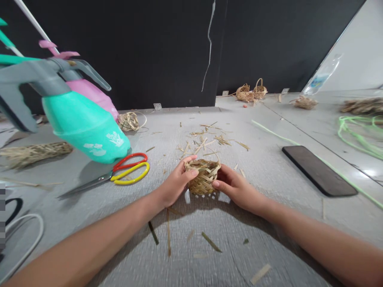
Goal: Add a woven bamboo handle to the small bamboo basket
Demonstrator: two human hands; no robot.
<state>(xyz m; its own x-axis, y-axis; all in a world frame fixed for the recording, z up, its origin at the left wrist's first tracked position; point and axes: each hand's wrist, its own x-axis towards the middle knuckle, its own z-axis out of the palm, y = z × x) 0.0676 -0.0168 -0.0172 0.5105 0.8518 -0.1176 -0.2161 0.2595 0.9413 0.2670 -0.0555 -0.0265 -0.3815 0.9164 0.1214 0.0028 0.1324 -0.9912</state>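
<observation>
A small woven basket (203, 179) of pale strips is held between both hands just above the grey table (179, 267). My left hand (176, 181) grips its left side, thumb on the near face by the rim. On the opposite side my right hand (235, 185) pinches the wall, thumb in front and the other fingers mostly hidden behind. Loose strip ends stick up from the basket's rim. Cut strips (221, 139) lie scattered beyond it.
Scissors (130, 168) with red and yellow handles lie left, beside a teal spray bottle (86, 123) and a pink one (92, 95). A black phone (318, 171) lies right, near green cord (359, 131). Small baskets (245, 93) stand at the back.
</observation>
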